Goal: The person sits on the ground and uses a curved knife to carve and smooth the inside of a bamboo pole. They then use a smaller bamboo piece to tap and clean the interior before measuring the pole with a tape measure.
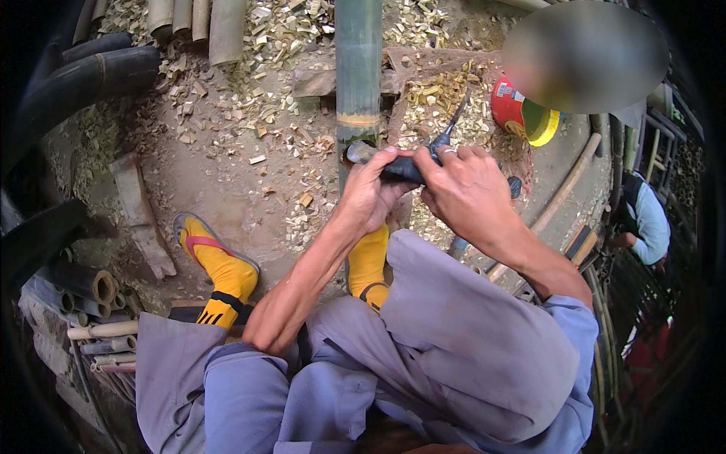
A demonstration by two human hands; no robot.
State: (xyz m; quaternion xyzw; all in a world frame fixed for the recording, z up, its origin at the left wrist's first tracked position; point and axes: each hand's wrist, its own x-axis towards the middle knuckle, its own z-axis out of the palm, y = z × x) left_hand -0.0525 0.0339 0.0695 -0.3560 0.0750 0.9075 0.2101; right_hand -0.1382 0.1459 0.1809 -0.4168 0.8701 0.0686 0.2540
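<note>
My two hands are together over the near end of a thick green bamboo pole (358,76). A dark power drill (404,171) lies between them, its thin bit pointing away and to the right. Closed over the drill, my right hand (469,185) covers much of its grip; a dark end shows beyond that hand. My left hand (370,195) is closed around the drill's dark body from the left, thumb on top. Beside the left thumb a rounded grey end (361,153) sticks out, and I cannot tell whether it belongs to the drill. A pale ring is scraped round the pole.
Wood chips (280,45) litter the ground. A red and yellow bucket (522,113) stands at the right, near a blurred area. Dark bamboo poles (91,76) lie at the left, near a wooden board (142,216). Another person (649,219) is at the far right.
</note>
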